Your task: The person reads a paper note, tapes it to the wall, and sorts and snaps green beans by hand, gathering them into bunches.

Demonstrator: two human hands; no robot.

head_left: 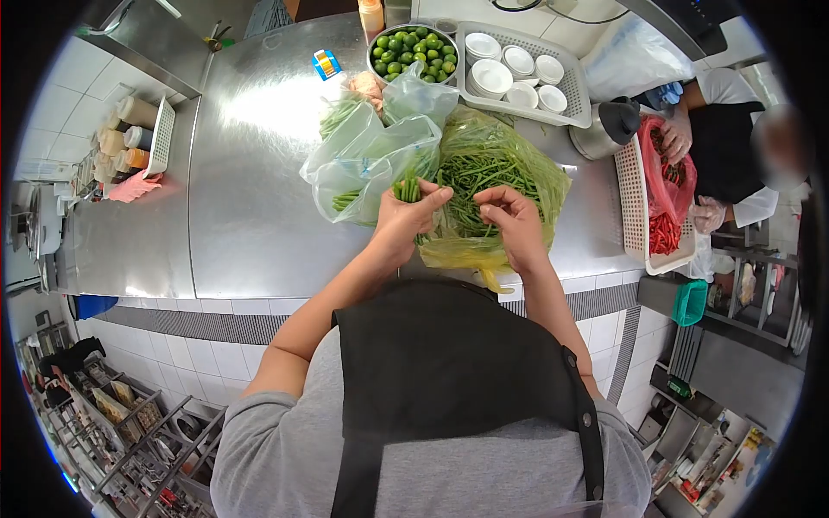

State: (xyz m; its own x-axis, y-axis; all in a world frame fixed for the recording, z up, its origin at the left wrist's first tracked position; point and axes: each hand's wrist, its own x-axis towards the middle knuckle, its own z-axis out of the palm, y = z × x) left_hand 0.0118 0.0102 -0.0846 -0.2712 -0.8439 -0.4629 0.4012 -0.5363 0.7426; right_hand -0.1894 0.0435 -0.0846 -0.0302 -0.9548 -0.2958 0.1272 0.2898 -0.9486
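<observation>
My left hand [409, 216] is closed round a small bunch of green beans [405, 188], their ends sticking up past the fingers. Over the near part of an open yellow plastic bag [553, 186] is my right hand [511, 223], its fingers bent into a pinch; whether a bean is between them I cannot make out. That bag is full of loose green beans [488, 173]. Just left of it lies a clear plastic bag [371, 151] with more beans [345, 200] inside, close to my left hand.
Behind the bags stand a bowl of green limes [413, 53] and a white basket [580, 86] of small white dishes. A steel kettle [602, 129] is at the right. Beyond it, a co-worker's gloved hands [676, 138] handle red chillies [664, 233] in a basket [635, 198].
</observation>
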